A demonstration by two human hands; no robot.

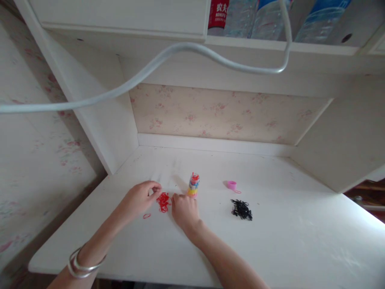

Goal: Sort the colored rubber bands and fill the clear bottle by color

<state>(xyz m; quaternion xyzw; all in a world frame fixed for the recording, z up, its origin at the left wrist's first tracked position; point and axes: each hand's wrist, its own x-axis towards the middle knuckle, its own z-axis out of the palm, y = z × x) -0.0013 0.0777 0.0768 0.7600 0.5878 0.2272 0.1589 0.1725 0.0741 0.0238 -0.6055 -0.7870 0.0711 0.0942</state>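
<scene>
A small heap of red rubber bands [163, 201] lies on the white desk [270, 245]. My left hand [138, 197] rests just left of the heap, fingers curled in a pinch at its edge. My right hand [184, 209] sits right of the heap, fingers curled down near it. Directly behind my right hand stands a small clear container [194, 185] filled with layers of coloured bands. One stray red band [146, 216] lies below my left hand. What either hand pinches is too small to make out.
A pink lid [232, 185] lies right of the container. A pile of black bands [241, 209] sits further right. A white cable [180, 48] hangs across the view. Water bottles [261, 18] stand on the shelf above. A silver bangle [78, 265] circles my left wrist.
</scene>
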